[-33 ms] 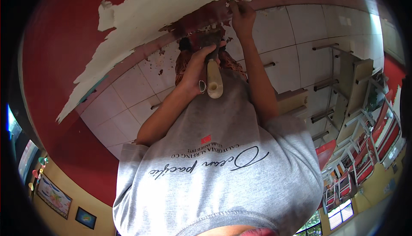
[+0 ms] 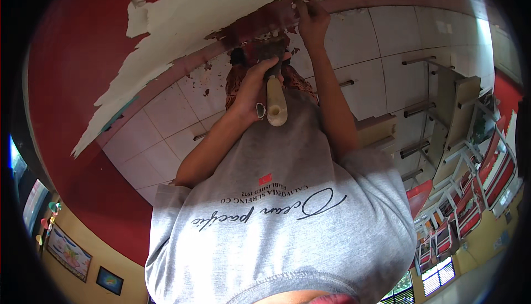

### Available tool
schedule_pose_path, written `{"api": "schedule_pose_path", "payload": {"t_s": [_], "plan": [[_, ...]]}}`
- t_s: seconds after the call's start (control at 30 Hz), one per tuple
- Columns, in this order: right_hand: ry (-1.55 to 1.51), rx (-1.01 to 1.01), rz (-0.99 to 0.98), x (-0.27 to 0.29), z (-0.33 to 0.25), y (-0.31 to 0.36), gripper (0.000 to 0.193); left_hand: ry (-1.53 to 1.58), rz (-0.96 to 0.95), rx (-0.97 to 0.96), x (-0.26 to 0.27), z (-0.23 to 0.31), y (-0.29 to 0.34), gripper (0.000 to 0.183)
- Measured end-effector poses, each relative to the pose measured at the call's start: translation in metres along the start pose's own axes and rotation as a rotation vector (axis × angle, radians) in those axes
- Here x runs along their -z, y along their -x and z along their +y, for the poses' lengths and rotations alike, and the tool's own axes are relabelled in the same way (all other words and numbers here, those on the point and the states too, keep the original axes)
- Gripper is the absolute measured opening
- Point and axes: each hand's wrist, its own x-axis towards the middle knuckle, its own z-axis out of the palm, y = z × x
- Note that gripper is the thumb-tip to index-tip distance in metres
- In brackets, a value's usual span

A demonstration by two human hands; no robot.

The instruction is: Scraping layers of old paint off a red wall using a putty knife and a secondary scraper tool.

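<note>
Barely any shift since the earlier frame: both hands and the tool keep their places, the view itself nudged by a hair at most. Left hand (image 2: 255, 85) closed around a scraper (image 2: 277, 104), thumb laid along it near where handle meets blade. Handle cream-coloured, with a hole at the butt, which points back toward the chest; dark blade (image 2: 272, 51) points toward the wall. Contact between blade and wall: cannot tell. Pale-rimmed band (image 2: 260, 111) at the left wrist.

Right hand (image 2: 313, 25) raised, fingers bent, fingertips at the lower edge of a bare whitish patch (image 2: 221, 5) on the red wall (image 2: 72, 110). Whether they pinch a loose flake, cannot tell; too small and dark. Patch is long and ragged-edged, tapering to a point at lower left, with a bluish-green sliver (image 2: 120, 119) along its lower border.

Between the forearms, a grey T-shirt (image 2: 310, 243), shaded toward its hem; beyond the hem, brown-orange patterned cloth (image 2: 235, 83). Dark flakes (image 2: 207, 92) scattered over pale floor tiles (image 2: 166, 115) near the wall foot.

Farther off, right: furniture with metal legs (image 2: 423, 152), then red chairs (image 2: 420, 196) crowded together. Lower left: two framed pictures (image 2: 110, 280) on a yellow wall (image 2: 86, 284). Lower right: bright barred window (image 2: 438, 276).
</note>
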Motion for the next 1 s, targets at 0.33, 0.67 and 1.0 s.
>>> {"api": "schedule_pose_path", "payload": {"t_s": [0.33,0.67,1.0], "plan": [[0.303,0.066,-0.020,0.016,0.001,-0.009,0.027,0.020,0.021,-0.097,0.031,-0.011,-0.001,0.042],[0.402,0.266,-0.079,0.015,-0.002,-0.017,0.015,0.103,0.090,-0.079,0.053,-0.037,0.009,0.041],[0.494,0.108,-0.127,0.050,-0.028,-0.003,0.017,0.028,0.098,-0.158,0.053,-0.031,0.018,0.041]]}}
